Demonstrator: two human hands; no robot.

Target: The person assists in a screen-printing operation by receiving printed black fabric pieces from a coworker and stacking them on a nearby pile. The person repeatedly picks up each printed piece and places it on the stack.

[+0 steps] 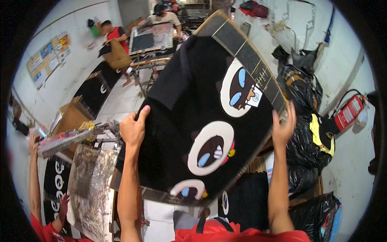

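Observation:
A large curved-looking board (238,38) with a dark, line-marked surface is raised and tilted in front of me. Black fabric (169,133) covers most of it, printed with white ovals holding blue-eyed cartoon faces. At the fabric-covered left edge, my left hand (134,128) is closed, thumb on the front and fingers hidden behind. The right edge passes between the thumb and the slightly blurred, fairly straight fingers of my right hand (284,125). A small white printed square (254,97) lies over the top face.
At left, a red-sleeved co-worker's hand (34,144) holds a long frame (68,141) beside a stained board (90,189). Black plastic bags (300,161) and a red fire extinguisher (348,113) line the right wall. Two people work at the back near a framed screen (151,38).

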